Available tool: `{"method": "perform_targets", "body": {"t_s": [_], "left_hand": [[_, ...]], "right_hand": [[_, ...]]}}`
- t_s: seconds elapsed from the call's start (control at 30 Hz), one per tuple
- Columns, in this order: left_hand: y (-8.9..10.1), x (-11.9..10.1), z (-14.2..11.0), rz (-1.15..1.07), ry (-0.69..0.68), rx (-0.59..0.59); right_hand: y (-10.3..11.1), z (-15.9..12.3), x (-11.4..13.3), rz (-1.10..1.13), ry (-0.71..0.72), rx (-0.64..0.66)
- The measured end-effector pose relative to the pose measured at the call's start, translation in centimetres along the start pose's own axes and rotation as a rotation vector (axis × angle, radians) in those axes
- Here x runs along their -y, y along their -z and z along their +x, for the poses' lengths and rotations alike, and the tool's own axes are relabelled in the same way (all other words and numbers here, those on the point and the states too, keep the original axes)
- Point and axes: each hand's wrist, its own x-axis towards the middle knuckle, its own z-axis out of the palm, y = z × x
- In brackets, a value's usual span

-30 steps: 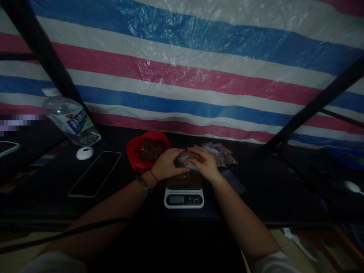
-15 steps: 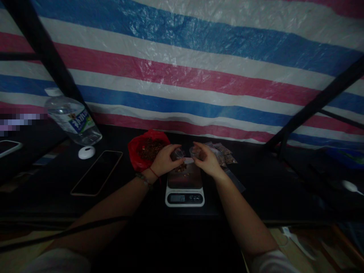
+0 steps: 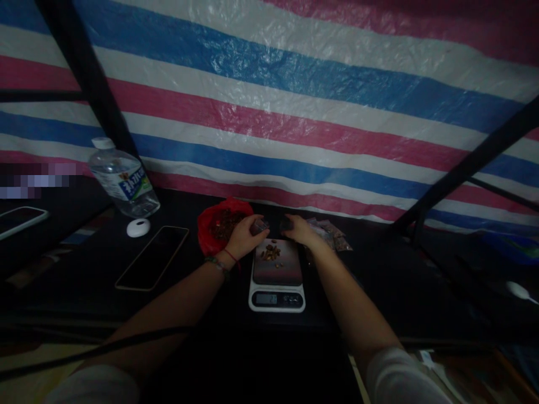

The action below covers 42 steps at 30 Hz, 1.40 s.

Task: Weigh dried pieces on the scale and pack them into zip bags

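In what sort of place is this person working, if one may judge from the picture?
Probably a makeshift desk corner, perhaps in a home or dormitory: a striped plastic tarpaulin forms the backdrop, dark frame bars slant at both sides, and a digital scale shares the black tabletop with a smartphone.

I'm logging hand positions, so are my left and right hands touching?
Apart. The head view shows a dark gap between the left hand and the right hand, just beyond the scale.
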Motion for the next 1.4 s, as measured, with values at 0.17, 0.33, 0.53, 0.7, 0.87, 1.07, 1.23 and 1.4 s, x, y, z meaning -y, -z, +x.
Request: {"method": "perform_targets", "body": {"t_s": [0.17, 0.33, 0.53, 0.7, 0.87, 1.07, 1.23, 1.4], "left_hand": [[0.0, 0.1, 0.2, -0.022, 0.015, -0.002], [0.0, 0.3, 0.3, -0.029, 0.017, -0.009], [0.1, 0.1, 0.2, -0.021, 0.02, -0.004], [0.0, 0.1, 0.3, -0.02, 0.024, 0.016], [-0.2, 0.5, 0.3, 0.004, 0.019, 0.008], [-0.4, 0.7, 0.3, -0.004, 0.029, 0.011], [-0.3, 0.6, 0.3, -0.015, 0.012, 0.058], [-0.2, 0.8, 0.3, -0.017, -0.034, 0.157]], "right_hand": [[1.5, -2.7, 2.4, 0.09, 0.133, -0.01], [0.6, -4.6, 5.9, 0.049, 0.315, 0.093], [-0.9, -5.5, 7.2, -0.044, 0.364, 0.154], [-1.0, -6.2, 8.0, -0.097, 0.404, 0.207], [-0.8, -6.2, 7.7, -0.071, 0.443, 0.234], [0.8, -6.6, 6.5, -0.025, 0.445, 0.28], [2.0, -6.8, 6.0, -0.042, 0.387, 0.346], [1.7, -6.8, 6.3, 0.003, 0.414, 0.332]]}}
